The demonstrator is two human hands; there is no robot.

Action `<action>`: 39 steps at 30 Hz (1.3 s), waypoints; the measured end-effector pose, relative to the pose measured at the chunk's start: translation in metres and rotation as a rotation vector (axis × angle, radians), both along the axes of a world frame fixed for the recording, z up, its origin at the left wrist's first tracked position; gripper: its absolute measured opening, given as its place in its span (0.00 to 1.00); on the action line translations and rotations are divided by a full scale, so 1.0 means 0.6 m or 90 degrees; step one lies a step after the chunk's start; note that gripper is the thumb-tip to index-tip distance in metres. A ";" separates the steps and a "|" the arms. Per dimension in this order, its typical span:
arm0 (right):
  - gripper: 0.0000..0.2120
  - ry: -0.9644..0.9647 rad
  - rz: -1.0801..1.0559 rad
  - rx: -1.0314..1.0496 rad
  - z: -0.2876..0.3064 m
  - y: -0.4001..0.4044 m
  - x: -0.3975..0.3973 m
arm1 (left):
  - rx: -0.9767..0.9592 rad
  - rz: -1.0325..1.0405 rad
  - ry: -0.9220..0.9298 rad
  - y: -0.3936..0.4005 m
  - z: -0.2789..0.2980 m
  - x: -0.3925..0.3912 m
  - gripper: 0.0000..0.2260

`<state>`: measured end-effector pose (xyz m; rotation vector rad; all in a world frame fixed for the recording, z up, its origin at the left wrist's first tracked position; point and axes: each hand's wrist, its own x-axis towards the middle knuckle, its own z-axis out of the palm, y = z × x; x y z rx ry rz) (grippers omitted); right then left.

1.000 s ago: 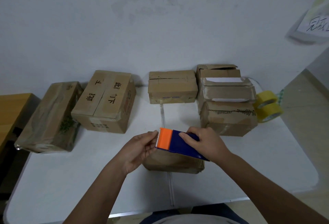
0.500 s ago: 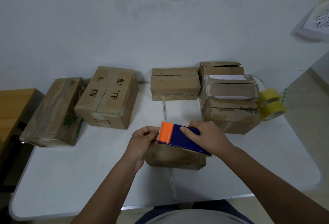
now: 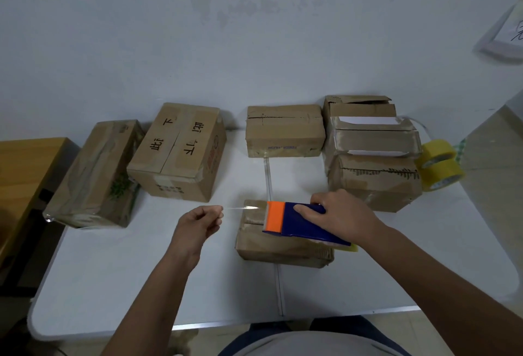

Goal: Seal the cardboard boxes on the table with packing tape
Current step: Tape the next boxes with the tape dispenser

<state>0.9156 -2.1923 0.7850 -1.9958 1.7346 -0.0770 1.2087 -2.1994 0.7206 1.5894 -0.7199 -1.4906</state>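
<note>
Right hand (image 3: 336, 214) grips a blue-and-orange tape dispenser (image 3: 300, 222) over the near cardboard box (image 3: 280, 248); left hand (image 3: 198, 221) pinches the tape strip (image 3: 240, 208) (pulled leftward).

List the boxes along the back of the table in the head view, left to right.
Plant-print box → box with black handwriting → plain flat box → stack of boxes, then the yellow tape rolls.
</note>
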 end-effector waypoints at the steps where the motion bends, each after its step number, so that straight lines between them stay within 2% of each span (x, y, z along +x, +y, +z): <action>1: 0.23 0.011 -0.004 -0.004 -0.002 -0.001 0.004 | 0.011 -0.004 0.001 0.003 -0.005 0.002 0.04; 7: 0.28 0.086 -0.052 -0.071 -0.015 -0.003 0.029 | 0.064 0.014 0.016 -0.002 -0.039 0.003 0.03; 13: 0.29 0.107 -0.073 -0.079 -0.017 -0.002 0.045 | 0.073 0.010 -0.005 -0.008 -0.084 -0.013 0.04; 20: 0.28 0.103 -0.072 -0.060 -0.016 -0.003 0.051 | 0.104 -0.071 -0.032 -0.008 -0.131 -0.043 0.07; 26: 0.27 0.097 -0.079 -0.051 -0.014 -0.001 0.052 | 0.044 -0.158 -0.186 -0.004 -0.140 -0.055 0.08; 30: 0.27 0.100 -0.087 -0.057 -0.012 -0.001 0.053 | 0.136 -0.219 -0.314 -0.009 -0.161 -0.040 0.16; 32: 0.27 0.102 -0.088 -0.059 -0.011 -0.001 0.052 | 0.080 -0.247 -0.375 -0.008 -0.149 -0.033 0.12; 34: 0.27 0.102 -0.089 -0.057 -0.010 -0.001 0.052 | -0.004 -0.220 -0.383 -0.003 -0.127 -0.030 0.08; 36: 0.27 0.099 -0.086 -0.058 -0.009 -0.002 0.053 | -0.081 -0.210 -0.349 0.006 -0.094 -0.032 0.10; 39: 0.26 0.099 -0.079 -0.062 -0.009 -0.004 0.055 | -0.139 -0.327 -0.337 0.033 -0.071 -0.044 0.15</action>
